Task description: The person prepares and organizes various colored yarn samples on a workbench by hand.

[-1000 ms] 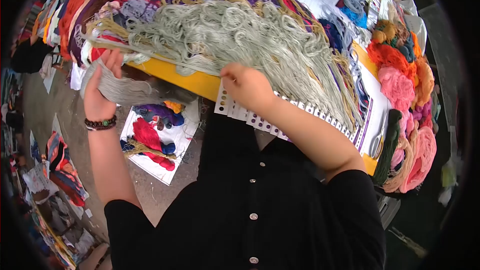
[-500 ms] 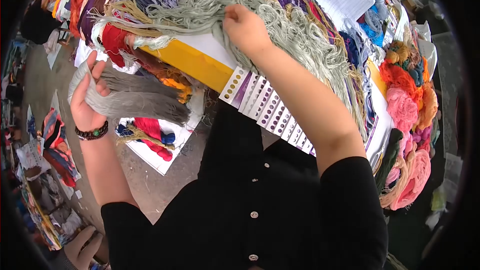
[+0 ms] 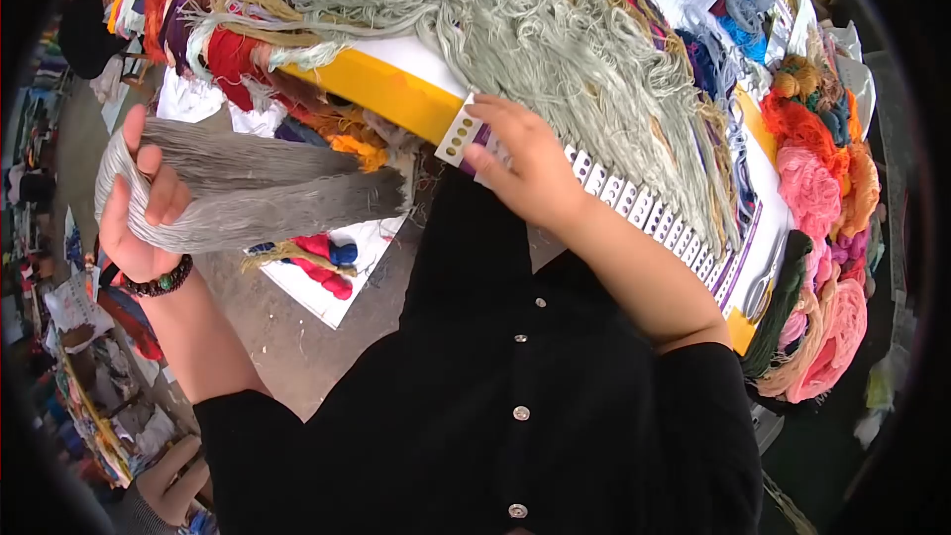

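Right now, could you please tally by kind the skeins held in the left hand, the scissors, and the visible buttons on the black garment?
Gray thread skein, held in the left hand: 1
Scissors: 1 pair
Buttons visible on the black garment: 4
Total: 6

We look out from one head-worn camera, facing forward and steeply down, close enough that the shirt fills the bottom; our wide view, dark at its rounded edges, takes in the worktop ahead and floor at left.
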